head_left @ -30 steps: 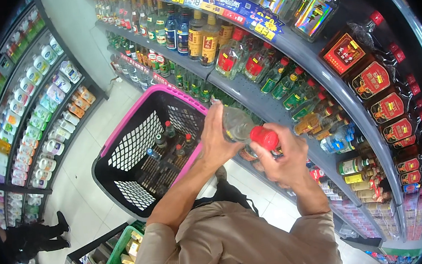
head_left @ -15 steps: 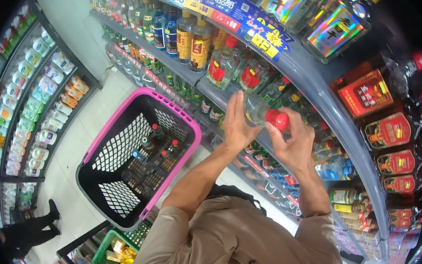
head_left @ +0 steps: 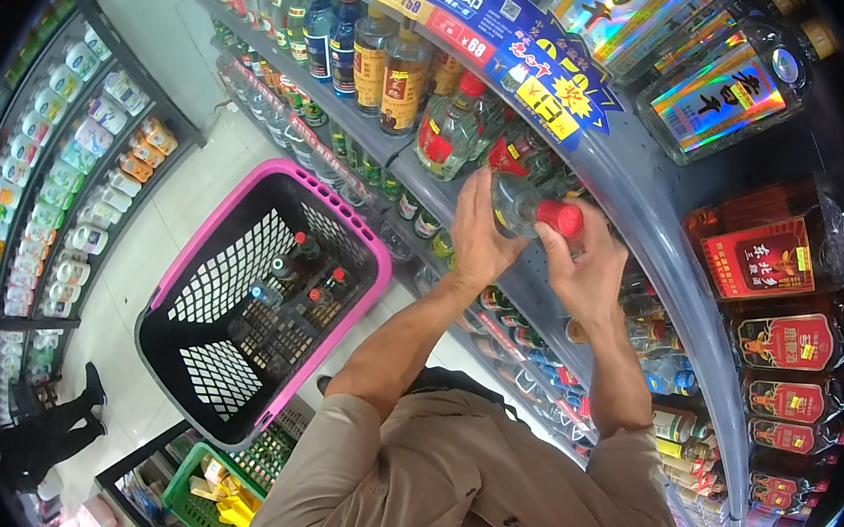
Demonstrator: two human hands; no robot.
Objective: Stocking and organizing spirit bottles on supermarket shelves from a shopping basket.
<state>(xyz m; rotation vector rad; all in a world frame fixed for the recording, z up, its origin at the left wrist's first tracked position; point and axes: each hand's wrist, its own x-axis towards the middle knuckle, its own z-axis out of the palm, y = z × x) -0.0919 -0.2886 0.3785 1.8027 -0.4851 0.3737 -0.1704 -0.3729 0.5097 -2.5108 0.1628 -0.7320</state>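
Both my hands hold one clear glass bottle with a red cap (head_left: 528,209) up at the grey store shelf (head_left: 627,195). My left hand (head_left: 477,234) cups the bottle's body from the left. My right hand (head_left: 583,269) grips it at the neck, just under the cap. The bottle lies tilted, cap toward me, close to other clear bottles with red caps (head_left: 451,130) standing on the shelf. Below my left forearm stands a black mesh basket with a pink rim (head_left: 274,296), holding several small bottles.
Grey shelves curve along the right with amber bottles (head_left: 390,66), shiny boxed bottles (head_left: 719,97) and red-labelled dark bottles (head_left: 772,253). Another rack of cups (head_left: 53,175) lines the left. A green crate (head_left: 207,498) sits low left. A person's legs (head_left: 49,422) stand at far left.
Both hands have lifted the red-capped bottle from above the basket up and rightward to the shelf edge. The basket has stayed in place.
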